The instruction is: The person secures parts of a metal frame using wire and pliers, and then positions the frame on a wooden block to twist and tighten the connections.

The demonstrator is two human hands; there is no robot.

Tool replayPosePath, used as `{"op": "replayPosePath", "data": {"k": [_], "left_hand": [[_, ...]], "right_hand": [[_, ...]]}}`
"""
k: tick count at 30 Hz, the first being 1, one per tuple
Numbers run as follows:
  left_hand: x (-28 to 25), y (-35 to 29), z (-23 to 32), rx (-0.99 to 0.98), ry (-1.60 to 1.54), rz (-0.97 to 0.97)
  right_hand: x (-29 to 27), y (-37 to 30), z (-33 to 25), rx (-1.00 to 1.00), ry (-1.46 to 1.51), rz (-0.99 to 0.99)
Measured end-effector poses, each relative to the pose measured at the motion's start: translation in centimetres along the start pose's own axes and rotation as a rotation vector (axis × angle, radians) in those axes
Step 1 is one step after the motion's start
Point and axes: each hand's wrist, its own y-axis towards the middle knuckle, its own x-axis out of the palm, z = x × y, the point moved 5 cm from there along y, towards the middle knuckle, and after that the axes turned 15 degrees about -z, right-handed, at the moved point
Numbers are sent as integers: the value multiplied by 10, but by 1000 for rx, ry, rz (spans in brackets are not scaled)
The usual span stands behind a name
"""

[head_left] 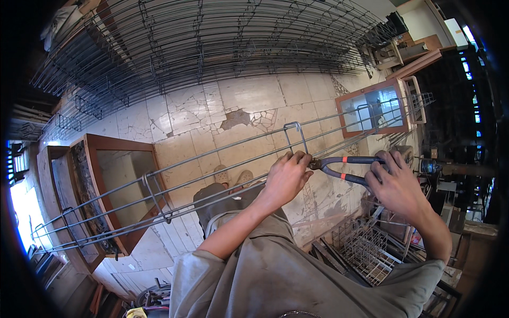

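A long rebar cage of thin steel bars runs slantwise from the lower left to the upper right. Bent wire stirrups cross it at intervals. My left hand is closed on the cage at the lower end of the middle stirrup, its fingertips hiding the joint there. Right beside those fingers are the jaws of a pair of pincers, with dark handles and orange bands. My right hand grips the spread handles near their ends. Whether the jaws bite on a tie wire is hidden.
Wood-framed glass cabinets stand under the cage's two ends. Many more rebar cages are stacked at the far side. Cracked tiles cover the floor. Wire racks and scrap lie at the lower right.
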Motion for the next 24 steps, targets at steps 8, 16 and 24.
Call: {"op": "replayPosePath", "data": {"k": [8,16,24], "left_hand": [[-2,-6,14,63,-50,84],[14,-3,6,43,-32,77],[11,8,9,104,6,121]], "right_hand": [[12,5,24,199,531,-221],[13,4,20,127,417,-203],[21,-3,10,117,396,-132]]}}
